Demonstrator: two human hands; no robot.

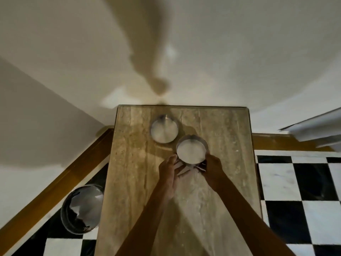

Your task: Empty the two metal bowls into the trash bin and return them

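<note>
Two round metal bowls stand on a tan stone-topped table (227, 163). The far bowl (164, 131) sits near the table's back edge, untouched. The near bowl (191, 149) is just in front and to its right; both look pale inside, contents unclear. My right hand (212, 169) grips the near bowl's right front rim. My left hand (170, 172) is at its left front side, fingers spread and touching or nearly touching the wall. A round metal trash bin (81, 209) stands on the floor left of the table, with a liner inside.
A white wall rises behind the table, with a wooden baseboard (55, 182) along it. Black and white checkered floor tiles (295, 209) lie on both sides. A white object (313, 128) juts in at the right edge.
</note>
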